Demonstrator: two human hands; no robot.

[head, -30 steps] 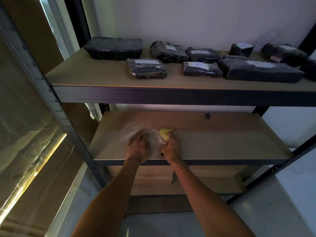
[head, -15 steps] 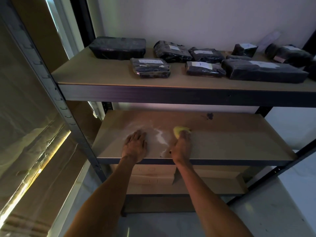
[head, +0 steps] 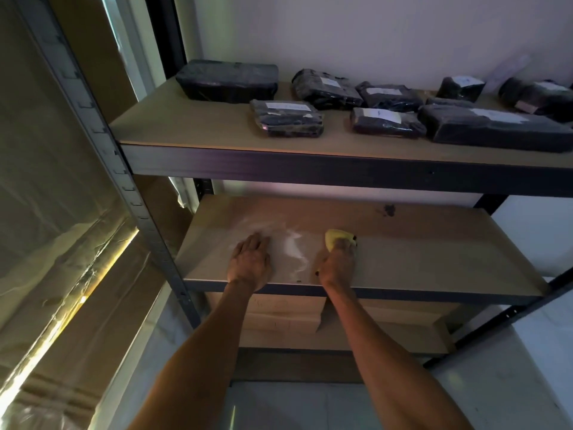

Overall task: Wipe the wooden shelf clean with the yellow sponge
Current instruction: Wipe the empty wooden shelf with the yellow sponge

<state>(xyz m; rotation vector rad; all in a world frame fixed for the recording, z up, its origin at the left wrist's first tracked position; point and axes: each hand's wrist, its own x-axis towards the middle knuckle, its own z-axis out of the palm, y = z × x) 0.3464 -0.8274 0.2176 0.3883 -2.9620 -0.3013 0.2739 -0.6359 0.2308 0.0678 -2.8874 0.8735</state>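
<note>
The wooden shelf is the middle board of a dark metal rack. A patch of white powdery dust lies on its left half. My right hand presses the yellow sponge onto the board just right of the dust, with only the sponge's far end showing past my fingers. My left hand rests flat on the board left of the dust, fingers spread, holding nothing. A small dark stain sits near the shelf's back edge, to the right of the sponge.
The upper shelf carries several black wrapped packages with white labels. Cardboard boxes stand on the board below. A metal upright and plastic-wrapped cardboard close off the left side.
My right hand has slid the sponge to the right across the board, leaving a white streak of dust between my hands. The left hand has stayed in place.
</note>
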